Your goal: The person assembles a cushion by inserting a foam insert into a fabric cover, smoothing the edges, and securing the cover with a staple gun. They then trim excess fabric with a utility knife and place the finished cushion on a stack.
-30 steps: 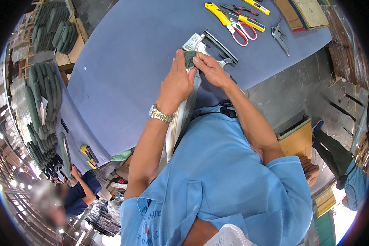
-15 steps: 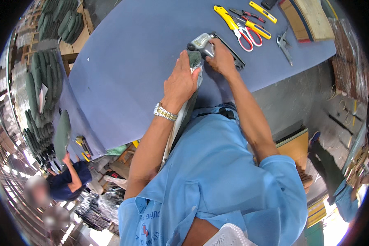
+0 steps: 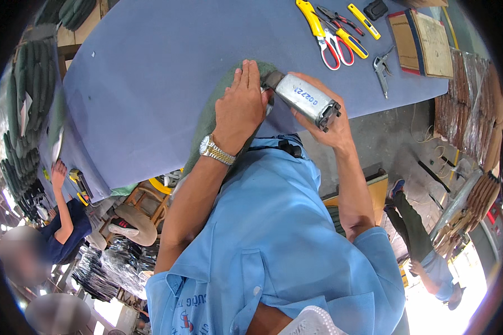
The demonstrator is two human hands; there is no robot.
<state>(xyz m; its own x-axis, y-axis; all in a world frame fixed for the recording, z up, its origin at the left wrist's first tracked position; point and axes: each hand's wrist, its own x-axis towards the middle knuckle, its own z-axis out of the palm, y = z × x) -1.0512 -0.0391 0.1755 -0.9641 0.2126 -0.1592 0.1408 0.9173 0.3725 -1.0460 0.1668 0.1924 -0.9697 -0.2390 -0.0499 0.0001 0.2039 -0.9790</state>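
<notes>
Right hand (image 3: 336, 129) is wrapped around the staple gun (image 3: 304, 99), now up off the desk (image 3: 151, 84), nose at the edge of the green padded panel (image 3: 208, 118), contact unclear; so tool and work are together. Left hand (image 3: 240, 111) lies flat on the panel, fingers straight; red-handled scissors (image 3: 327, 43) lie beyond.
</notes>
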